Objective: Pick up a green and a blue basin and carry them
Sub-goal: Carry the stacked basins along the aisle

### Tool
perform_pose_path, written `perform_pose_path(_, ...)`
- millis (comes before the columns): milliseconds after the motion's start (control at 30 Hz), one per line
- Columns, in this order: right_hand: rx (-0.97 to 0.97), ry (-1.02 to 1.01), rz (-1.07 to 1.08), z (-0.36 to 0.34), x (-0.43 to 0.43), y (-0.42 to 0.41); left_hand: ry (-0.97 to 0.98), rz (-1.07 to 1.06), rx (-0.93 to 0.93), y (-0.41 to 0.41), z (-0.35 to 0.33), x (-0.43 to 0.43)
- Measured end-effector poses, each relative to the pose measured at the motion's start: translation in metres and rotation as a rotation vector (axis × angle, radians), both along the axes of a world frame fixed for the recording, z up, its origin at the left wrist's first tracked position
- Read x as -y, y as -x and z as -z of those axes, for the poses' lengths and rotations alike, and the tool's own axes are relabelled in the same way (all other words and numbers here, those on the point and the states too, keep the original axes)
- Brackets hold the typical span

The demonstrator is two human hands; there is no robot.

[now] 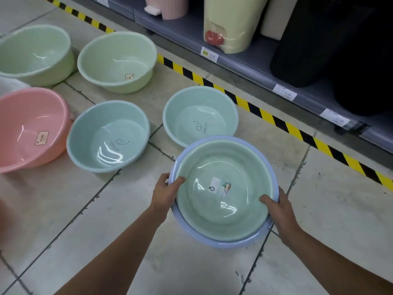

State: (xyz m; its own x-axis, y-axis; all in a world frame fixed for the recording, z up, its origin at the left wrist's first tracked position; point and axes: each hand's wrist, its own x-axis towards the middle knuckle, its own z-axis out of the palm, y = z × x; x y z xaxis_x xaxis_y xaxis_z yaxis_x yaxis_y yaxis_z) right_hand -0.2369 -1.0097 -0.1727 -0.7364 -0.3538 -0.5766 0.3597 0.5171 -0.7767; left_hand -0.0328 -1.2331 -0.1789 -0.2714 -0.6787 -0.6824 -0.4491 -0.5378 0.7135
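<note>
A green basin [223, 158] with a small label inside sits nested in a blue basin [223, 243], whose rim shows all around it. The pair is tilted towards me above the tiled floor. My left hand [165, 192] grips the left rim of both, thumb inside the green basin. On the right rim, my right hand [280, 211] holds them the same way, thumb over the edge.
Several basins stand on the floor: two teal ones [108, 137] [200, 116], two pale green ones [117, 60] [34, 54] and a pink one [29, 128]. A low shelf [244, 67] with bins and price tags runs along the right, edged by yellow-black tape [276, 122].
</note>
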Motion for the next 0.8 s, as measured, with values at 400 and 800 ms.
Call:
perform_pose_path(400,0.079,0.086,0.051,0.023,0.010,0.006,-0.044,0.080,-0.141,0.004,0.013,0.006)
perform_pose_path(800,0.182,0.000,0.085,-0.086,0.003,0.006,-0.138,0.028,-0.092,-0.004,-0.102,0.001)
